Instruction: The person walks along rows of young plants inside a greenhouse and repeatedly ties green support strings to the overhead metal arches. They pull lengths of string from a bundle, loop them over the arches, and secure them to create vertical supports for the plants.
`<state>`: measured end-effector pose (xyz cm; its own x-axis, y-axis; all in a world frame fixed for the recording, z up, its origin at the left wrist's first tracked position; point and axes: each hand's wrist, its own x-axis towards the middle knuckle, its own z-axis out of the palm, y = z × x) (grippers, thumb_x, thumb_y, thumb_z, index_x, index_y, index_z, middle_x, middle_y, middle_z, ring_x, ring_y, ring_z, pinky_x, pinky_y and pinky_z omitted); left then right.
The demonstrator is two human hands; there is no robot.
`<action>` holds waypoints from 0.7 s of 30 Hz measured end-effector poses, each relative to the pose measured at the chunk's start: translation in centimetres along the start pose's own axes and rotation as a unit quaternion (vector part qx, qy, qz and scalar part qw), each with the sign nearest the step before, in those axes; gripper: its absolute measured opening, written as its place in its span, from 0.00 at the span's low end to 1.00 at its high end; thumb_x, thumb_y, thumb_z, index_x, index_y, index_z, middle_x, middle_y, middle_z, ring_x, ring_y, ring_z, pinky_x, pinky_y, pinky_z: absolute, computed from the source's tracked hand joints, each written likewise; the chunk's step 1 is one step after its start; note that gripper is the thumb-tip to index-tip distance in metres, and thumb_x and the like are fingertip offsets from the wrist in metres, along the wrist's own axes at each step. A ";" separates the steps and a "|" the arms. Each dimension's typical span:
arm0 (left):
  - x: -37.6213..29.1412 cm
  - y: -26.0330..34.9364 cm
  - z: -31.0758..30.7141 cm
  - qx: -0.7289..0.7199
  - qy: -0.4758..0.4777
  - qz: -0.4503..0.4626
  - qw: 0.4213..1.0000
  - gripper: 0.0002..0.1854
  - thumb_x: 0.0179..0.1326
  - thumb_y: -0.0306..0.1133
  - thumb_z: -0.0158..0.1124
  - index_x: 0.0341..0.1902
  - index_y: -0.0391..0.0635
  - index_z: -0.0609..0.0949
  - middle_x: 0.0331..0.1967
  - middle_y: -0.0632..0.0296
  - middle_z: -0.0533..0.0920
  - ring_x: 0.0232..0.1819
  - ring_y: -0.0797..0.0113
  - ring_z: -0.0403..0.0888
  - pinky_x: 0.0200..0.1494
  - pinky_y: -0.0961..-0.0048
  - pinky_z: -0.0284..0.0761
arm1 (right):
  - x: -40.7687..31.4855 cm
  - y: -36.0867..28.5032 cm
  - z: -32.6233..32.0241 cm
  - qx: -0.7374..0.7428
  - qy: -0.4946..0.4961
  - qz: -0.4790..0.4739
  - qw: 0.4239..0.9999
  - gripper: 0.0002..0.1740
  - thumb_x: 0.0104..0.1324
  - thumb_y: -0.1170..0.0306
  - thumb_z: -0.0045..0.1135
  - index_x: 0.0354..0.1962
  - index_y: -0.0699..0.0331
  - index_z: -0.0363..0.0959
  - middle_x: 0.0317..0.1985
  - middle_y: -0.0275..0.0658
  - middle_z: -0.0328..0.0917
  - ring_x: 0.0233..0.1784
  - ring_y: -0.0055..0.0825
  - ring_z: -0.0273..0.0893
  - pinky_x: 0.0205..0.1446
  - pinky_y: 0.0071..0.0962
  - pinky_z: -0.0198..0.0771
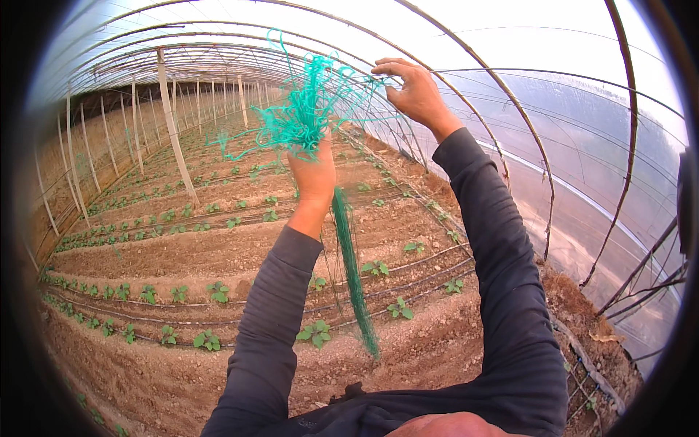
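Note:
Raised in front of me, my left hand [312, 172] is closed around a thick bundle of green plastic twine [306, 109]. Curly ends fan out above the fist, and a long dark green tail [350, 267] of the bundle hangs below it towards the soil. To the right and slightly higher, my right hand [416, 90] is at a thin wire running across the greenhouse frame. Its fingers are bent, with thumb and index finger close to a small green knot [378, 82] and loose strands. Whether the fingers pinch a strand cannot be told.
Rows of young leafy plants [207, 340] grow in soil beds with drip lines [306, 310] beside them. A support post [173, 125] stands ahead on the left, with several more behind. Curved frame ribs [524, 109] and plastic film [590, 202] are on the right.

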<state>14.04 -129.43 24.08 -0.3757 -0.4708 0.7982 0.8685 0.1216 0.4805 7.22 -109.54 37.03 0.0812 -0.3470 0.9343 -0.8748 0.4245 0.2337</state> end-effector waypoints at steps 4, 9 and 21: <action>-0.4 0.3 -0.4 -0.093 -0.065 -0.082 0.990 0.10 0.65 0.33 0.70 0.46 0.44 0.83 0.21 0.75 0.72 0.15 0.84 0.59 0.17 0.78 0.51 | -0.2 -0.1 -0.3 0.037 0.020 -0.016 0.999 0.20 0.52 0.79 0.56 0.43 0.58 0.84 0.54 0.39 0.83 0.54 0.45 0.81 0.59 0.38 0.74; -0.6 0.8 -0.1 -0.122 -0.122 -0.087 0.981 0.13 0.62 0.32 0.71 0.48 0.44 0.81 0.19 0.75 0.70 0.13 0.85 0.58 0.15 0.80 0.51 | -0.9 -0.6 -0.5 -0.045 -0.035 -0.039 0.998 0.08 0.59 0.72 0.65 0.38 0.54 0.85 0.60 0.32 0.79 0.66 0.36 0.73 0.75 0.49 0.58; -1.9 0.2 -0.1 -0.082 -0.112 -0.160 0.977 0.17 0.72 0.44 0.63 0.42 0.39 0.80 0.35 0.52 0.86 0.33 0.62 0.86 0.34 0.68 0.83 | -6.2 -3.3 -2.6 -0.196 -0.007 -0.144 0.970 0.02 0.62 0.72 0.55 0.29 0.58 0.75 0.38 0.31 0.82 0.58 0.29 0.76 0.74 0.41 0.58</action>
<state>14.91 -128.65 22.62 -0.6820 -0.2560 0.6851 0.7282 -0.1514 0.6684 10.84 -106.61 31.20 0.2853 -0.5086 0.8124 -0.5681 0.5929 0.5707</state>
